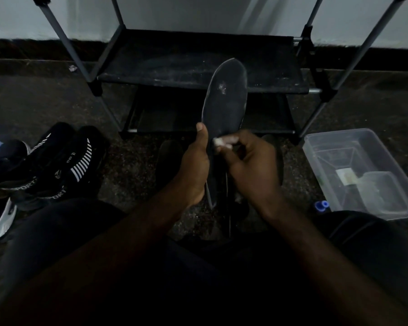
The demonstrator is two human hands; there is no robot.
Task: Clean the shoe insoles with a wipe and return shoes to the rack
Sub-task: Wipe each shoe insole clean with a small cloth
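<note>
Between our hands, the insole [224, 107] stands upright. Our left hand [193, 165] grips it; our right hand [250, 165] pinches the wipe [218, 141] against it. Next, we judge, comes wiping up toward the pale smudge.

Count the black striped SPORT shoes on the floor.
2. Both stand side by side on the floor left of the rack: one striped shoe farther left, the other nearer the rack. Other shoes beside them may hide more.
</note>
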